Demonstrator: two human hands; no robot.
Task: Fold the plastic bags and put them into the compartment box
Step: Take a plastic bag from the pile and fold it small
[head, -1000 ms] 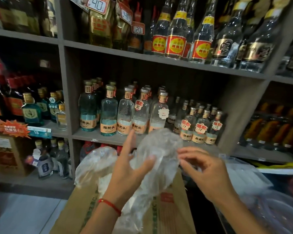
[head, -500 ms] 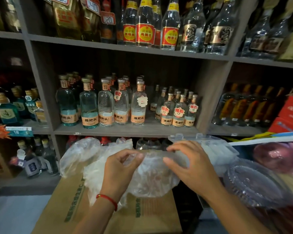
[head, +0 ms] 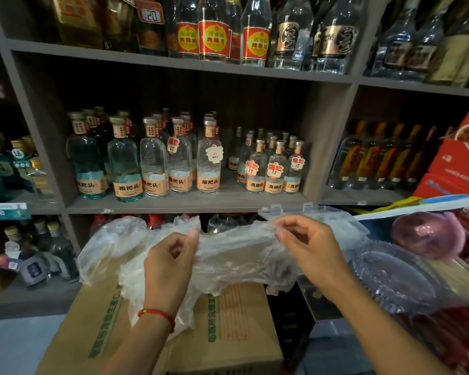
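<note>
A clear plastic bag (head: 236, 255) is pinched at its top edge by both hands: left hand (head: 168, 263) closed on it w/ thumb and fingers at approx. 9 o'clock of the bag, right hand (head: 306, 247) nipped on it at 2 o'clock. The bag is held stretched flat above a cardboard box (head: 228, 320), other bags (head: 111, 244) bunched at 10 o'clock. The clear compartment box (head: 325, 220) is seen at 1 o'clock of the right hand, lid up. Step judged: flattening before the first fold; next, one edge is prob. to be brought over to the other, kept square. Vs. 0.5 s ago, the hands are set wider apart and the bag is pulled tauter.
</note>
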